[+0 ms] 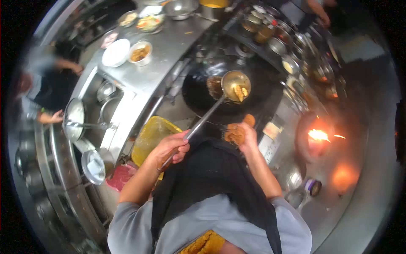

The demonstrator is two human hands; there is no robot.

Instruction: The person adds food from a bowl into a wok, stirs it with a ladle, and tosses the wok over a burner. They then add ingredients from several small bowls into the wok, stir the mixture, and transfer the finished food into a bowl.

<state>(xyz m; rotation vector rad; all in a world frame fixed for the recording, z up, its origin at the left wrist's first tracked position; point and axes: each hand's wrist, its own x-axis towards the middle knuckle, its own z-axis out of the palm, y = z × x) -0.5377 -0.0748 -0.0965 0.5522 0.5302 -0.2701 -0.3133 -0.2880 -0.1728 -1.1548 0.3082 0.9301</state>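
Note:
My left hand [171,149] is wrapped round the wooden-ended handle of a long metal ladle [205,116]. The ladle's bowl holds some browned food pieces [240,92] above a large black wok [264,91]. Brown sauce or food [215,86] lies in the wok beside the bowl. My right hand [248,137] grips an orange-brown cloth [234,133] at the wok's near edge; the wok's handle is hidden there.
Flames [318,135] burn at a burner on the right. Seasoning containers [277,45] line the back right. A yellow bin [153,136] stands left of the wok. Bowls [116,53] sit on the steel counter [169,46]. One person [40,91] is at the left, another [304,10] at the top right.

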